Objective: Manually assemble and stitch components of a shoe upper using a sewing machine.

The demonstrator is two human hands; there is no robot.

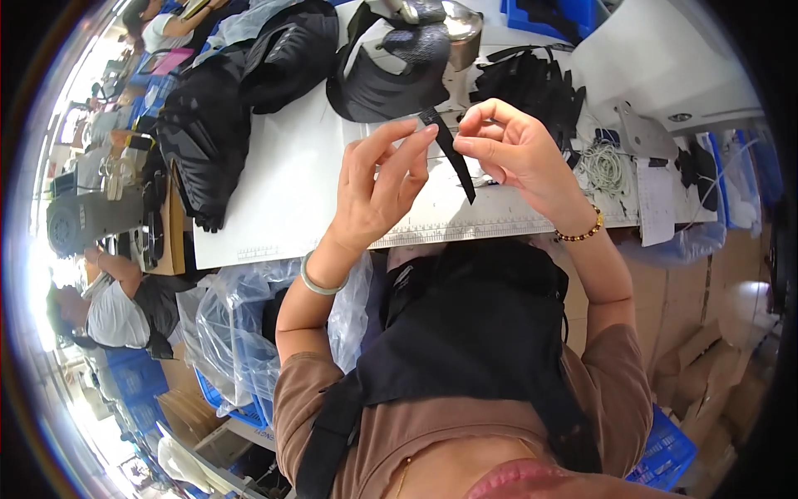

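Note:
A narrow black strip (458, 170) hangs slantwise between my hands, its pointed lower end loose above the table's front edge. My left hand (378, 179) has its fingertips closed on the strip near its upper end. From the other side, my right hand (517, 151) pinches at the strip's edge with thumb and forefinger. Just beyond them, a curved black piece with an opening (399, 79) lies beneath the metal head of a sewing machine (462, 37). To its right is a pile of similar black strips (528, 87).
Black padded pieces (204, 137) are heaped at the left of the white table (287, 183). A ruler scale (449, 229) runs along its front edge. Pale cord (605, 170) lies coiled at right. Clear plastic bags (237, 316) and blue crates (665, 449) sit lower. Other people work far left.

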